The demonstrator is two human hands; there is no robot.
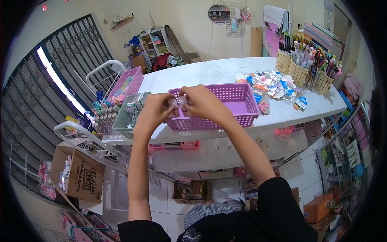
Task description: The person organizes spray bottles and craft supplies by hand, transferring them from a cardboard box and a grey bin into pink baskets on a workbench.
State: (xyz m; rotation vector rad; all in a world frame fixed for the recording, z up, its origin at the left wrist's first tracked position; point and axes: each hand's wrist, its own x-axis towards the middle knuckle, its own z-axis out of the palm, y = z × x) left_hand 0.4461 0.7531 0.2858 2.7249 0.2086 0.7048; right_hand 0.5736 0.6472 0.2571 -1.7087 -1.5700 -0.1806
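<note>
A purple perforated basket (238,121) stands at the near edge of the white table (197,70). Over its left end, my left hand (155,111) pinches a small clear, roundish item (172,102). Close beside it, my right hand (201,103) holds a similar small clear item (182,99) between thumb and fingers. The two hands are near each other, fingertips almost touching. The right part of the basket shows its bare purple bottom. What lies under my hands in the basket is mostly hidden.
A green basket (121,121) of clear packets and a pink basket (139,76) stand left. Small colourful packets (278,84) are piled right, before woven pen holders (297,74). A white wire rack (86,135) and cardboard box (82,177) are at lower left.
</note>
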